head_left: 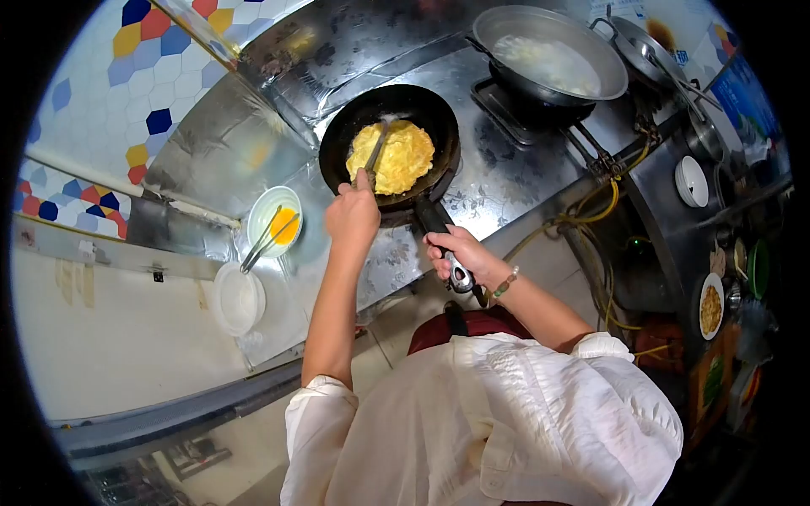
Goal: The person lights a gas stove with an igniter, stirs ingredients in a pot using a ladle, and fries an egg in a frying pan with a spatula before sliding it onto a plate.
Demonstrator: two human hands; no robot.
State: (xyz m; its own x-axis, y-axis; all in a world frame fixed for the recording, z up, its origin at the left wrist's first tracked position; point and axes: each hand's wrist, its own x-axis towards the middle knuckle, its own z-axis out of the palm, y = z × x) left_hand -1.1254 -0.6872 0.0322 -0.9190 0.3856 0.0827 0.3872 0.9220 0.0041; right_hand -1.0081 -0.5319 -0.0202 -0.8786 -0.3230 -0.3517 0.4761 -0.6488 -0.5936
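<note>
My right hand is wrapped round the black handle of a frying pan, which sits on the metal stovetop. A yellow fried egg lies flat in the pan. My left hand is closed on a slim dark utensil whose far end rests on the egg; its exact kind is hard to tell. Left of the pan stands a pale bowl with beaten egg and a thin metal utensil leaning in it. Just below is a white bowl.
A large wok of steaming, pale, cloudy liquid stands on a burner at back right. Yellow hoses run along the stove's front edge. Farther right are a white bowl and a plate of food. Coloured tiles cover the left wall.
</note>
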